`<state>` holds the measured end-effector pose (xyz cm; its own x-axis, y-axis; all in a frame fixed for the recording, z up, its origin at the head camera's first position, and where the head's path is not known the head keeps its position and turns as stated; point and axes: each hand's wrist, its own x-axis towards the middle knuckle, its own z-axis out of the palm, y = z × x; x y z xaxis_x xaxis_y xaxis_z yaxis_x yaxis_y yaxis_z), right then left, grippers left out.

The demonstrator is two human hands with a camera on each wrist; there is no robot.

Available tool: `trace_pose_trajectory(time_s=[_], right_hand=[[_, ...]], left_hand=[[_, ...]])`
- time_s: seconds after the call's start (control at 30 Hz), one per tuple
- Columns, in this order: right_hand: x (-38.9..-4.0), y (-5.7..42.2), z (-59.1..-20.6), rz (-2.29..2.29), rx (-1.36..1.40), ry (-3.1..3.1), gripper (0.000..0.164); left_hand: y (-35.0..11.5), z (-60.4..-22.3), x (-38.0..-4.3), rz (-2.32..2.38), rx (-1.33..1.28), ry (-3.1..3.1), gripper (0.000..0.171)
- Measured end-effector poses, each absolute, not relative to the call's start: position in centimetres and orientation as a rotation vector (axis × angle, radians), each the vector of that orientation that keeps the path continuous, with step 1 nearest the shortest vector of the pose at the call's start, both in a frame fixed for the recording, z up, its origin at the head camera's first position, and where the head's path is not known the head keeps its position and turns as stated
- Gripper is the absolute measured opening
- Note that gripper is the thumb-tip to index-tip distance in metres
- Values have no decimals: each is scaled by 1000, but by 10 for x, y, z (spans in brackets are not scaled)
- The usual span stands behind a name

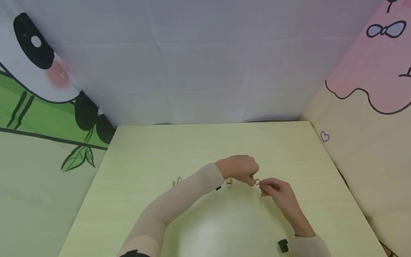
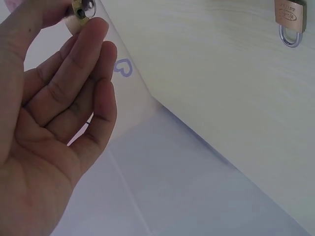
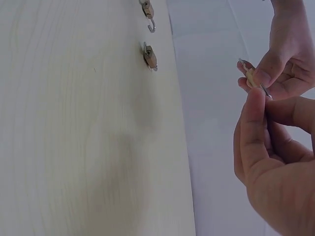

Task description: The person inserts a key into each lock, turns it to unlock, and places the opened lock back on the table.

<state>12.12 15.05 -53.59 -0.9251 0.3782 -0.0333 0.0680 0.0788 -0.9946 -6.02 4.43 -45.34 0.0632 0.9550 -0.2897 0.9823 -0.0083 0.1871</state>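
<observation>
My left hand (image 1: 239, 168) reaches across to the right over the table. Its thumb and forefinger pinch a small brass padlock (image 3: 251, 77), whose silver shackle points away from my right hand. At the padlock's other end, my right hand (image 1: 279, 192) pinches a thin metal key (image 3: 265, 90) between thumb and fingertips; most of the key is hidden by the fingers. In the left wrist view, part of the padlock shows at the top beyond the fingers of my left hand (image 2: 64, 98). Both hands are held above the table, fingertips close together.
Another brass padlock (image 1: 229, 181) lies on the pale wooden table (image 1: 205, 142) just left of my left hand. A further padlock (image 1: 174, 182) lies farther left, partly behind my sleeve. A pale curtain (image 1: 205, 71) hangs behind the table's far edge, and printed side walls flank it.
</observation>
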Motion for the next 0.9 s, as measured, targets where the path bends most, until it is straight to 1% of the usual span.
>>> trace_pose_trajectory(time_s=[0.13,0.23,0.4,0.53,0.6,0.9], right_hand=[[124,153,-535,1887,-508,-2119,20],[126,155,-534,1839,-549,-2144,17],[130,158,-535,1800,-577,-2181,16],[133,160,-536,1776,-583,-2196,18],[134,161,-537,1772,-582,-2198,19],[138,162,-539,1769,-604,-2202,21]], left_hand=[[45,-456,-57,-147,2019,2061,37],[45,-460,-53,-152,1964,2186,34],[46,-469,-46,-49,1723,2338,33],[49,-477,-39,79,1513,2417,32],[52,-483,-35,120,1449,2448,34],[61,-507,-29,152,1370,2496,37]])
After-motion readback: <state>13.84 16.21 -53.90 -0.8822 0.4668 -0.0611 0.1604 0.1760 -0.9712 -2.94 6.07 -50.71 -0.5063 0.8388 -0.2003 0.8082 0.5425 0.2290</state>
